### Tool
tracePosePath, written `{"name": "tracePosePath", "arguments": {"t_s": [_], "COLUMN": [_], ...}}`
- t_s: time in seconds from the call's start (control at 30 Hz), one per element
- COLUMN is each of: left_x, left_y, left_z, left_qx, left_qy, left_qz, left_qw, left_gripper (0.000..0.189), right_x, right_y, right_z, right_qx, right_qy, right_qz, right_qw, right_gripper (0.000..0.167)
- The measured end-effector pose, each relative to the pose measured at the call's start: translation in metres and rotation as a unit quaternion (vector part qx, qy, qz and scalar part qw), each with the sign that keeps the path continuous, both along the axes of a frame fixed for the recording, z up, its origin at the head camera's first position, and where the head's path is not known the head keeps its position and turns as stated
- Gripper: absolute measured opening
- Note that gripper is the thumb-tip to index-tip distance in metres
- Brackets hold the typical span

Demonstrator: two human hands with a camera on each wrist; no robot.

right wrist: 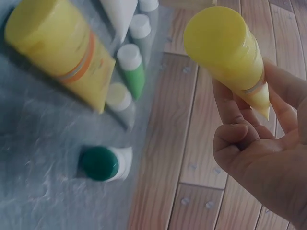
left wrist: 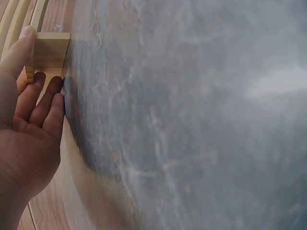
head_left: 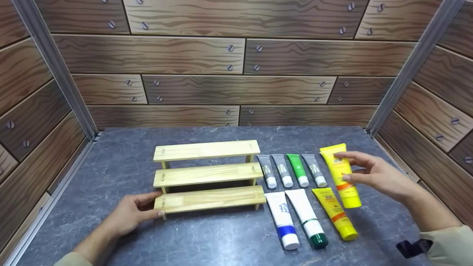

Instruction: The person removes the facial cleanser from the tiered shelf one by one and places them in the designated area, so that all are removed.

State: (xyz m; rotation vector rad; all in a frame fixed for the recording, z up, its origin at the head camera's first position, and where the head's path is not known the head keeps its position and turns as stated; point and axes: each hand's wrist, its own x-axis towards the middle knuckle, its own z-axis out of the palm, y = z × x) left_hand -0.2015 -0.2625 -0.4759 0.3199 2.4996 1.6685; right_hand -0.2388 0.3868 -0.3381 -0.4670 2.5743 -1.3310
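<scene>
A three-step wooden rack (head_left: 207,199) stands on the dark marbled table. My left hand (head_left: 127,216) holds the left end of its lowest step, the thumb (left wrist: 19,50) at the board and the other fingers around the end. To the right, my right hand (head_left: 373,173) holds a yellow squeeze tube (head_left: 342,173) between thumb and fingers, cap end toward me. The held tube is raised above the table in the right wrist view. A second yellow tube (head_left: 334,212) lies just below it in the head view, beside a white tube with a green cap (head_left: 306,218).
Next to the rack's right end lie a white tube with a blue band (head_left: 281,218), several small grey tubes (head_left: 282,170) and a small green tube (head_left: 297,168). Another green-capped tube (right wrist: 100,163) shows in the right wrist view. Wood-patterned walls (head_left: 236,55) enclose the table.
</scene>
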Motion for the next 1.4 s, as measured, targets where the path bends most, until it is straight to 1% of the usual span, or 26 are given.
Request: {"name": "tracePosePath", "arguments": {"t_s": [0.17, 0.27, 0.5, 0.67, 0.93, 1.2, 1.4], "left_x": [0.000, 0.000, -0.001, -0.001, 0.000, 0.000, 0.000], "left_y": [0.000, 0.000, 0.000, 0.000, -0.001, 0.000, 0.000], "left_z": [-0.001, -0.001, 0.000, 0.000, -0.001, -0.002, -0.002], "left_qx": [0.010, 0.011, 0.013, 0.016, 0.006, 0.008, 0.019], "left_qy": [0.002, 0.004, 0.004, -0.003, 0.001, 0.004, 0.004], "left_qz": [-0.004, -0.005, -0.007, -0.007, -0.002, -0.002, -0.002], "left_qw": [0.9999, 0.9999, 0.9999, 0.9998, 1.0000, 1.0000, 0.9998], "left_gripper": [0.069, 0.068, 0.068, 0.069, 0.068, 0.067, 0.067], "right_x": [0.001, 0.001, -0.001, -0.003, -0.004, -0.005, -0.003], "right_y": [0.015, 0.024, 0.039, 0.046, 0.058, 0.065, 0.070], "right_z": [-0.008, -0.013, -0.024, -0.032, -0.046, -0.059, -0.067], "right_qx": [0.023, 0.041, 0.058, 0.053, 0.045, 0.043, 0.042], "right_qy": [-0.004, -0.014, -0.035, -0.056, -0.090, -0.128, -0.143], "right_qz": [-0.008, -0.013, -0.004, 0.006, 0.020, 0.012, 0.006], "right_qw": [0.9997, 0.9990, 0.9977, 0.9970, 0.9947, 0.9907, 0.9888], "right_gripper": [0.065, 0.065, 0.066, 0.066, 0.067, 0.068, 0.068]}}
